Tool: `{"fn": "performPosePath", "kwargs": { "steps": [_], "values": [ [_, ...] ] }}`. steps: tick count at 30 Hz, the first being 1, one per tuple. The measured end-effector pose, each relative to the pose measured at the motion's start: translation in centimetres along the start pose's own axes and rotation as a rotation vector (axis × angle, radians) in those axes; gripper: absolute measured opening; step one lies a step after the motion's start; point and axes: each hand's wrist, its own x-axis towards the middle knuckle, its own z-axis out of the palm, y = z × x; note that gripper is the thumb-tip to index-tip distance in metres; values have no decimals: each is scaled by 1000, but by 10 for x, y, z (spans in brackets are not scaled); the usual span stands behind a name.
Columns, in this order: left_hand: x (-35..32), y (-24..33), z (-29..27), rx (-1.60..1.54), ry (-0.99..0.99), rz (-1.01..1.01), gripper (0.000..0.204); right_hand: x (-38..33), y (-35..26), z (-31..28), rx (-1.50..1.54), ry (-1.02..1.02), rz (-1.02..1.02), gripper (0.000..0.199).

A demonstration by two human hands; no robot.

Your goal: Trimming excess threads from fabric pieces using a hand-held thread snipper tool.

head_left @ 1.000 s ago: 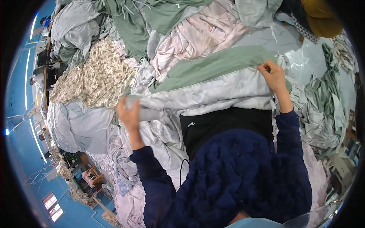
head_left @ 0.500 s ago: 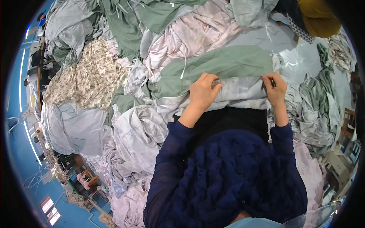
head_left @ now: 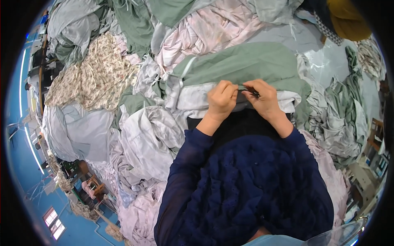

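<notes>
A green cloth piece (head_left: 242, 61) with a pale grey-white patterned side (head_left: 193, 93) lies across my lap, its long seamed edge toward me. My left hand (head_left: 221, 98) is closed in a pinch on that edge. Close beside it on the right, my right hand (head_left: 263, 98) is bent round a small dark tool (head_left: 255, 94), which looks like thread snips. Its narrow tip points at the cloth edge by my left fingertips; whether it touches is too small to tell. A white tie (head_left: 188, 67) lies over the cloth's left end.
Heaped cloth surrounds me: a floral beige piece (head_left: 92, 76) at left, pink cloth (head_left: 209, 30) ahead, grey-white cloth (head_left: 152, 133) by my left arm and a green-grey heap (head_left: 340, 110) at right. A person's mustard-coloured clothing (head_left: 349, 18) shows at the far right.
My right hand has moved left along the edge, bringing the dark tool close to my left hand. The cloth has shifted, showing more of its pale side at the left end.
</notes>
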Motion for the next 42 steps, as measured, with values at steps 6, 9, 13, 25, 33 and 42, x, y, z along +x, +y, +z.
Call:
{"fn": "performPosePath", "kwargs": {
  "steps": [6,9,13,25,33,42],
  "values": [
    [-5,-1,0,3,5,27,18,-1,-4,7,13,-1,10,21],
    [-5,-1,-1,8,7,19,18,-3,-1,11,30,-22,0,16],
    [-4,2,2,-2,1,29,16,-5,-1,10,20,12,31,8],
    [-4,-2,6,-28,26,32,18,-20,15,-25,726,241,516,10],
    [-6,-7,7,-17,42,-38,14,-85,85,-158,161,645,493,11],
    [-3,-2,9,-52,30,-79,14,-78,62,-106,-299,472,192,48]
  ]
}}
